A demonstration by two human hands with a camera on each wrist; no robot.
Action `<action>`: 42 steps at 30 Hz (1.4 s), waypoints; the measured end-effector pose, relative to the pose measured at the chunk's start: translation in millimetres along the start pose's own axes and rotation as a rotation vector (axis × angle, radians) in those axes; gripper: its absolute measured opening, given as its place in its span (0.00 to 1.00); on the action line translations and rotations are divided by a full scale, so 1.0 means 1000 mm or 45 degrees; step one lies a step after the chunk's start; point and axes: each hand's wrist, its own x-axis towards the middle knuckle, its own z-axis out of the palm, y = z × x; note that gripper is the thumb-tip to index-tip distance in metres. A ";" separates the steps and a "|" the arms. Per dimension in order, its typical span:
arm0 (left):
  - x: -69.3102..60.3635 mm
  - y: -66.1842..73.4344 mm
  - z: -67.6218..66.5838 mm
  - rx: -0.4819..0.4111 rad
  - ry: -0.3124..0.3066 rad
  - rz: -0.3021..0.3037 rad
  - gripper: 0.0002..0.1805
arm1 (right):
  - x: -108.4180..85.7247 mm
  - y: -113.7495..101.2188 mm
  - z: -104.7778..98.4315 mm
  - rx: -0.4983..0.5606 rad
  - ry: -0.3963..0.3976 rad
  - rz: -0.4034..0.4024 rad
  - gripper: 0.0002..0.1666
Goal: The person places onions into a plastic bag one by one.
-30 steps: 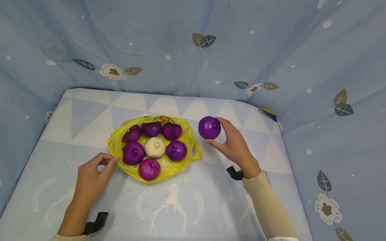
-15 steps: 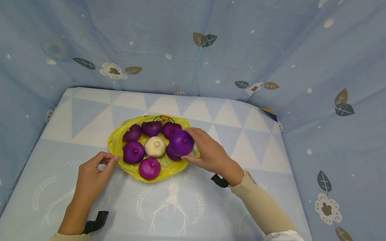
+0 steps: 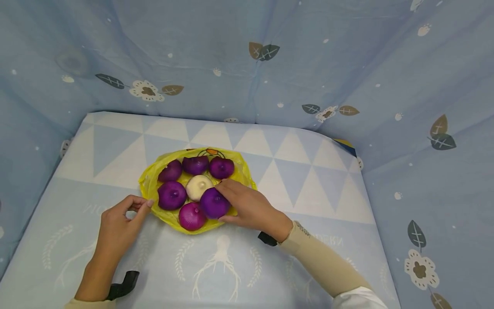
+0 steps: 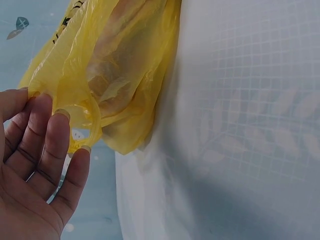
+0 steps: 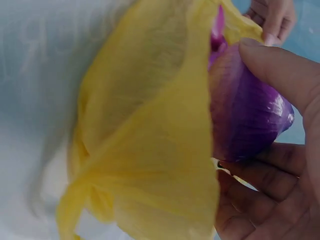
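A yellow plastic bag (image 3: 247,169) lies spread open on the table with several purple onions, one of them the dark onion (image 3: 172,195) at its left side. A white onion (image 3: 197,187) sits in the middle and a magenta onion (image 3: 191,216) at the front. My left hand (image 3: 121,225) pinches the bag's left edge between thumb and fingertips; the bag film (image 4: 130,65) hangs beside it in the left wrist view. Thumb and fingers of my right hand (image 3: 252,208) grip a purple onion (image 3: 215,203) above the bag's right front, hiding what lies beneath. The right wrist view shows the gripped onion (image 5: 250,110) beyond the bag wall.
The table is covered by a pale patterned cloth (image 3: 308,184). Blue printed curtains (image 3: 216,51) rise behind it and on both sides. Near the back right corner a blue and yellow item (image 3: 344,146) shows at the table edge.
My right hand has carried the purple onion leftward and toward me, from right of the bag to over its right front. The left hand has stayed at the bag's edge.
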 end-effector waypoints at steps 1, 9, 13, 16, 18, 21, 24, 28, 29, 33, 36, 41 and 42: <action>0.000 0.000 0.000 0.002 0.001 0.000 0.06 | 0.000 0.000 0.002 -0.008 -0.007 -0.013 0.49; 0.000 0.001 0.001 -0.006 -0.006 0.015 0.05 | 0.000 -0.002 0.018 -0.096 -0.038 -0.069 0.49; 0.000 0.001 0.002 -0.015 -0.004 0.021 0.05 | -0.001 -0.002 0.023 -0.137 -0.014 -0.084 0.50; 0.000 0.000 0.002 -0.020 -0.001 0.025 0.05 | -0.001 -0.002 0.025 -0.164 -0.012 -0.094 0.49; -0.001 0.000 0.002 -0.023 -0.002 0.026 0.05 | -0.001 -0.003 0.025 -0.181 -0.019 -0.095 0.49; -0.001 0.000 0.002 -0.029 -0.004 0.026 0.05 | -0.001 -0.003 0.025 -0.216 -0.032 -0.093 0.49; -0.001 0.000 0.002 -0.027 -0.007 0.023 0.05 | -0.001 -0.004 0.025 -0.259 -0.050 -0.090 0.49; -0.001 0.000 0.002 -0.019 -0.010 0.019 0.05 | -0.001 -0.005 0.027 -0.320 -0.085 -0.080 0.50; -0.001 0.001 0.002 -0.017 -0.011 0.020 0.05 | -0.001 -0.005 0.027 -0.334 -0.095 -0.076 0.50; -0.001 0.001 0.002 -0.013 -0.011 0.019 0.05 | -0.001 -0.006 0.029 -0.382 -0.120 -0.064 0.51; -0.001 0.001 0.002 -0.008 -0.010 0.019 0.06 | 0.000 -0.007 0.029 -0.410 -0.126 -0.064 0.51; -0.001 0.001 0.002 -0.009 -0.010 0.016 0.06 | 0.001 -0.007 0.030 -0.432 -0.114 -0.068 0.50; -0.001 0.001 0.002 -0.010 -0.011 0.014 0.06 | 0.001 -0.007 0.031 -0.437 -0.117 -0.066 0.50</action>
